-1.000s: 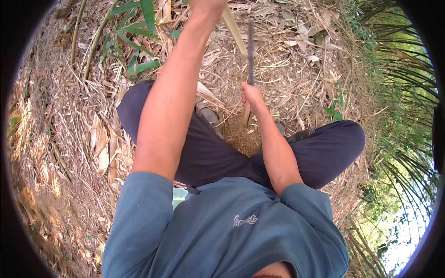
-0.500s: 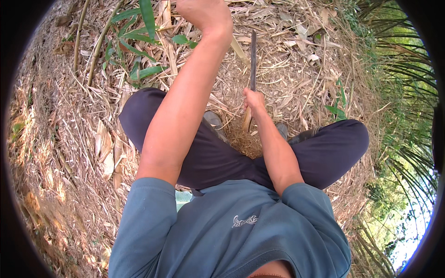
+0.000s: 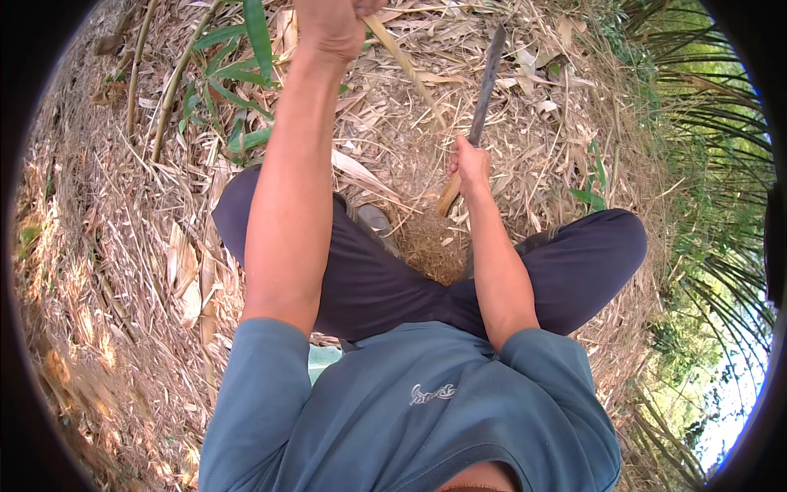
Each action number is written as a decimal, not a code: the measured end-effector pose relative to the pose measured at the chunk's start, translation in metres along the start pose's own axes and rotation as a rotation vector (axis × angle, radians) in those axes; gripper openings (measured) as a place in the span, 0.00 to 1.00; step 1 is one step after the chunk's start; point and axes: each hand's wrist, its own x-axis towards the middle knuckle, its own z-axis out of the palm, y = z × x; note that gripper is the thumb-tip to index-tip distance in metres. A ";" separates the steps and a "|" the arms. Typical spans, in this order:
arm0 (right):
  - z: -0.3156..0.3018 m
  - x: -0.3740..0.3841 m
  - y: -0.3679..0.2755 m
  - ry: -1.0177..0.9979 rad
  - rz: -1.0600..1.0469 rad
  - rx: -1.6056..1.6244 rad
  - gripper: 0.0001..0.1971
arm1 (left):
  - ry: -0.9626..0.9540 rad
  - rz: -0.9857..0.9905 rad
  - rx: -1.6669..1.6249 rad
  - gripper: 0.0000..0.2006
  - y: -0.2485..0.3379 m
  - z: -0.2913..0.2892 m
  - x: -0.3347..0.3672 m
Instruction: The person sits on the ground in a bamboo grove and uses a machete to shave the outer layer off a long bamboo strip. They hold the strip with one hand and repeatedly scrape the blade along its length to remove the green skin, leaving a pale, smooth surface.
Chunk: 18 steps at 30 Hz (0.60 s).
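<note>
My left hand is at the top edge, its fingers closed round a pale stick, a thin split strip by its look, that slants down toward the ground between my feet. Part of that hand lies beyond the picture's edge. In my right hand is a machete, gripped by its light wooden handle. The dark blade points away from me and leans to the right, apart from the stick. Below the handle, a patch of fine shavings covers the ground between my legs.
Dry leaf litter spreads all round. Green leafy shoots and thin upright stems stand at the far left. A small green plant grows beyond my right knee. Dense foliage fills the right side.
My left hand has moved left and slightly nearer, bringing more of the stick into sight. My right hand has shifted right and the machete's blade has tilted to the right.
</note>
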 end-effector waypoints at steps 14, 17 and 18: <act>0.012 -0.023 0.003 0.012 -0.027 -0.153 0.15 | 0.606 0.231 0.345 0.35 -0.047 0.001 0.005; 0.014 -0.026 0.011 -0.015 -0.053 -0.138 0.15 | 0.592 0.183 0.194 0.36 -0.049 0.001 0.007; 0.016 -0.028 0.012 -0.014 -0.066 -0.136 0.15 | 0.565 0.157 0.227 0.35 -0.052 -0.004 0.010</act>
